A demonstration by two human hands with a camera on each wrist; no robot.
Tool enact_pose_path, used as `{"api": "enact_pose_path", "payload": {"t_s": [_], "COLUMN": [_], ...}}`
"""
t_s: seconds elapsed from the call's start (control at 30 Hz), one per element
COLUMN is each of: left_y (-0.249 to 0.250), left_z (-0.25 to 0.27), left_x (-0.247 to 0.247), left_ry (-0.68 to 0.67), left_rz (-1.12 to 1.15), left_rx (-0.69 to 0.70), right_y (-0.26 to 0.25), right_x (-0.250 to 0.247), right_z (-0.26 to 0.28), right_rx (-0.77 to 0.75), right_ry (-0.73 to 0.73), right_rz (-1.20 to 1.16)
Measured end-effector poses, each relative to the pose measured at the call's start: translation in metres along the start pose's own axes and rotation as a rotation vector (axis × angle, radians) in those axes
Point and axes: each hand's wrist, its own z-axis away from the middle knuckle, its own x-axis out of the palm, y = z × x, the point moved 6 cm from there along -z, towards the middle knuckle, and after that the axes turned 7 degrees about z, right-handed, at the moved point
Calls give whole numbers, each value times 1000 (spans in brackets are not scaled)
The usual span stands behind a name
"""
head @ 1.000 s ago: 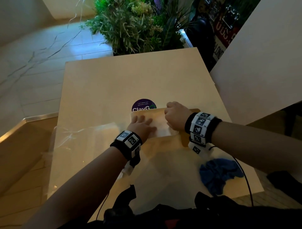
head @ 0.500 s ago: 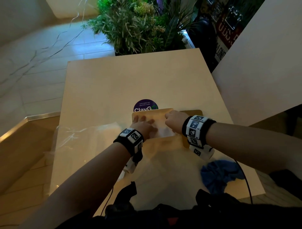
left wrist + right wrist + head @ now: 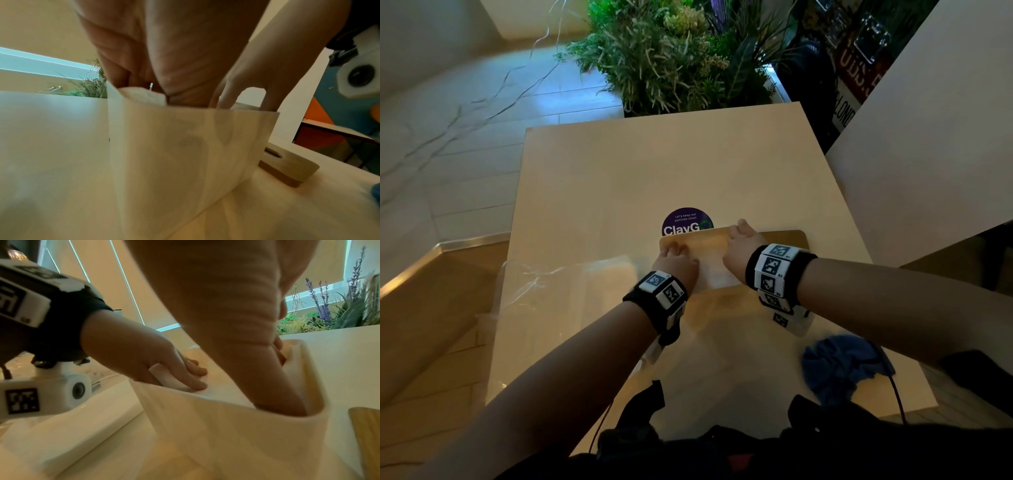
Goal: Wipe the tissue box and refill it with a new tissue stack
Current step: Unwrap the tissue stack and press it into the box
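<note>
The white tissue box (image 3: pixel 690 240) stands open-topped on the table, just in front of a purple sticker. A white tissue stack (image 3: pixel 717 275) lies inside it. My left hand (image 3: pixel 677 262) presses flat on the stack at the box's left end, fingers (image 3: pixel 190 378) straight. At the right end my right hand (image 3: pixel 743 248) reaches down into the box with straight fingers (image 3: pixel 232 95) along the stack. The box's wooden lid (image 3: pixel 789 240) lies flat just right of the box, its slot showing in the left wrist view (image 3: pixel 287 164).
A crumpled blue cloth (image 3: pixel 842 363) lies at the table's near right. Clear plastic wrap (image 3: pixel 571 284) spreads over the near left edge. Potted plants (image 3: pixel 681 58) stand beyond the far edge, and a large white panel (image 3: pixel 928 154) stands to the right.
Both hands stay in the box on the tissue stack. My right hand has shifted slightly toward the box's far edge.
</note>
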Motion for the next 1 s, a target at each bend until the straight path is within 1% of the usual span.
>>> {"api": "enact_pose_path", "payload": {"t_s": [0.1,0.2,0.37,0.47,0.57,0.67,0.77,0.83,0.93,1.0], "left_y": [0,1,-1,-4,-4,0,-2,-3,-2,-4], "left_z": [-6,-10,-14,-14,-12,-9,-7,-4,1,7], "left_x": [2,1,-2,-4,-3,-5,-6,-9,-9,-18], "left_ry": [-9,-3,22,-12,-25,7,37,84,118,159], "left_rz": [-11,-37,-45,-67,-66,-49,-9,1,-12,60], "left_rx": [-5,4,42,93,92,89,134,162,193,224], "right_y": [0,2,9,15,7,4,8,10,10,16], "right_x": [-2,-3,-5,-2,4,6,8,8,8,5], "right_z": [1,-3,-5,-6,-8,-11,-11,-10,-5,0], "right_rx": [-33,-10,-38,-24,5,9,12,9,6,-10], "right_ry": [-30,-9,-8,30,65,86,90,129,179,202], "right_rz": [-18,-93,-194,-262,-237,-239,-293,-292,-291,-348]}}
